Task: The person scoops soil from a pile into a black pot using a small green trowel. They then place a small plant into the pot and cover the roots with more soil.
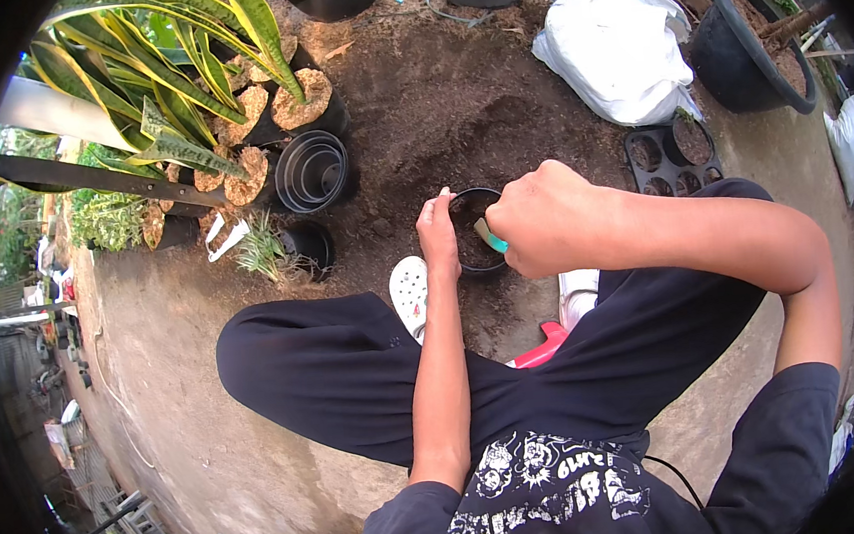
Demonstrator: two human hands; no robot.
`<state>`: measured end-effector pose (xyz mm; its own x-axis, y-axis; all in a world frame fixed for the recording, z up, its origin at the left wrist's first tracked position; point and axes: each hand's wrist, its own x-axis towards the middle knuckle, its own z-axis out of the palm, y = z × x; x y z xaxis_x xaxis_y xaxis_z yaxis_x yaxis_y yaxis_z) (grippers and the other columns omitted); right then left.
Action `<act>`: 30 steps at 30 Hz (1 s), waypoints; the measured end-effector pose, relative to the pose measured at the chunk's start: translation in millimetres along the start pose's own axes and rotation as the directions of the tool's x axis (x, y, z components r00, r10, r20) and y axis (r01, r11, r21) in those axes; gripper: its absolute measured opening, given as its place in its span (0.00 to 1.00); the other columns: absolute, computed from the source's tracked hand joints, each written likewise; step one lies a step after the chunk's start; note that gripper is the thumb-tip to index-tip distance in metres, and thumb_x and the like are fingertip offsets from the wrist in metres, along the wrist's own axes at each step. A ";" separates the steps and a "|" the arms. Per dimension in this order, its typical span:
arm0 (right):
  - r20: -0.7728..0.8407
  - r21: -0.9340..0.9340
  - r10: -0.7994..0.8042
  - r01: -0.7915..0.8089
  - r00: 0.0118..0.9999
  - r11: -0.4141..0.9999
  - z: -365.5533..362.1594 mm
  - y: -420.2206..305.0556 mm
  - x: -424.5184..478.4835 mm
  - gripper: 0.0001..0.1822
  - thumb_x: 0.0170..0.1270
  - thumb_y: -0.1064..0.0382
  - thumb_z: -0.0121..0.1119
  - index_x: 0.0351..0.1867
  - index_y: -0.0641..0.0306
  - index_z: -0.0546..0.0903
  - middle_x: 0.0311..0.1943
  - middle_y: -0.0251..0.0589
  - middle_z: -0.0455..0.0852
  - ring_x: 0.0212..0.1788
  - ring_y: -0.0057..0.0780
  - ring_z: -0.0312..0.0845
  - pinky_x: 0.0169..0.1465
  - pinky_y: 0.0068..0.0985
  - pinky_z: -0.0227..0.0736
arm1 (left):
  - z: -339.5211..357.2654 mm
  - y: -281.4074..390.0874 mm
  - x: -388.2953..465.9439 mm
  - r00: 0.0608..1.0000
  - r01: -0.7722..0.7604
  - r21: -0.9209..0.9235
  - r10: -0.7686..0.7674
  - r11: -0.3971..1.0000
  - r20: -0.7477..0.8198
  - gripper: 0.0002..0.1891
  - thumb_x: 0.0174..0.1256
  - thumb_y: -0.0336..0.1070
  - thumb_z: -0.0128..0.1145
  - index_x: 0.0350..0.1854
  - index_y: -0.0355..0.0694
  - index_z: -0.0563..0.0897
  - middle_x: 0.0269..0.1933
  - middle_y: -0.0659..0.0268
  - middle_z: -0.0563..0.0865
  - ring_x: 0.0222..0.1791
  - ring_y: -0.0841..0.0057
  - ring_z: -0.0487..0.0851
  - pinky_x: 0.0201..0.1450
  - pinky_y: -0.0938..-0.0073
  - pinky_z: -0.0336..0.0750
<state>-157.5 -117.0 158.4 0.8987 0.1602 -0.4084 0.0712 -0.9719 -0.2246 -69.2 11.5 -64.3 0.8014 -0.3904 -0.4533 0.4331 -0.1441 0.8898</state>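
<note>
My left hand [438, 237] grips the left rim of a black plastic plant pot [481, 264], which stands on the soil between my feet. Above its right side my right hand [540, 217] is closed around a small tool with a turquoise part [496, 242]; its end points into the pot, and its kind is hard to tell. Some dark soil shows inside the pot. Loose dark soil [446, 122] is spread over the ground beyond. To the left lie an uprooted spiky-leaved plant [264, 251] and a tipped black pot [314, 247], with nested empty black pots [312, 172] above them.
Potted snake plants [179, 83] crowd the upper left. A white sack [613, 45] lies at the upper right, above a black seedling tray [644, 156] and beside a large black pot [735, 66]. A red-pink object [542, 348] lies by my right shoe.
</note>
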 end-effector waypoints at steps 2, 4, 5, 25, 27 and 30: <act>0.020 0.011 0.001 -0.001 1.000 1.000 16.9 6.0 5.3 0.08 0.48 0.63 0.64 0.24 0.67 0.85 0.23 0.54 0.87 0.30 0.47 0.89 0.32 0.39 0.80 | 1.5 2.7 -2.4 1.000 0.015 0.001 -0.015 1.000 0.003 0.18 0.73 0.49 0.56 0.40 0.36 0.85 0.36 0.68 0.84 0.41 0.81 0.77 0.51 0.76 0.69; 0.016 -0.008 -0.011 0.011 1.000 1.000 12.6 2.8 7.9 0.08 0.47 0.63 0.64 0.24 0.67 0.85 0.23 0.54 0.87 0.30 0.47 0.89 0.32 0.39 0.80 | -2.1 0.6 -2.0 1.000 0.019 0.022 -0.019 1.000 -0.011 0.18 0.73 0.48 0.56 0.40 0.36 0.85 0.37 0.68 0.84 0.42 0.81 0.77 0.52 0.76 0.68; 0.004 -0.029 -0.020 0.020 1.000 0.999 9.2 2.4 6.6 0.08 0.46 0.64 0.64 0.24 0.67 0.85 0.23 0.54 0.87 0.30 0.47 0.89 0.32 0.39 0.81 | -3.6 -0.1 0.5 1.000 0.002 0.016 -0.002 1.000 -0.006 0.18 0.73 0.48 0.56 0.40 0.36 0.85 0.37 0.68 0.84 0.42 0.81 0.77 0.52 0.76 0.68; 0.060 -0.072 -0.027 0.032 0.998 0.997 10.5 3.0 9.5 0.08 0.48 0.63 0.66 0.27 0.65 0.85 0.23 0.50 0.88 0.30 0.44 0.89 0.31 0.36 0.80 | -1.8 -2.9 2.6 1.000 -0.013 -0.013 0.013 1.000 0.007 0.17 0.74 0.47 0.55 0.40 0.36 0.85 0.38 0.68 0.84 0.42 0.82 0.77 0.52 0.77 0.69; 0.045 -0.074 -0.028 0.031 0.999 0.997 11.0 3.7 10.3 0.08 0.48 0.63 0.66 0.27 0.65 0.85 0.23 0.50 0.88 0.30 0.43 0.89 0.31 0.36 0.80 | -2.4 -3.3 3.5 1.000 -0.004 -0.023 0.004 1.000 0.015 0.17 0.74 0.47 0.55 0.39 0.36 0.85 0.37 0.68 0.84 0.42 0.82 0.77 0.51 0.77 0.69; 0.071 -0.073 -0.024 0.029 0.997 0.997 10.6 0.2 10.2 0.07 0.49 0.63 0.65 0.27 0.65 0.85 0.23 0.50 0.88 0.30 0.43 0.89 0.31 0.36 0.80 | -1.1 1.2 0.1 1.000 0.001 0.020 0.000 1.000 -0.009 0.17 0.74 0.48 0.56 0.39 0.36 0.85 0.37 0.69 0.84 0.42 0.82 0.77 0.51 0.77 0.69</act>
<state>-152.9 -113.7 144.8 0.8636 0.1952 -0.4648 0.1287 -0.9768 -0.1713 -68.2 12.2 -63.3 0.8051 -0.3817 -0.4540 0.4250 -0.1628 0.8904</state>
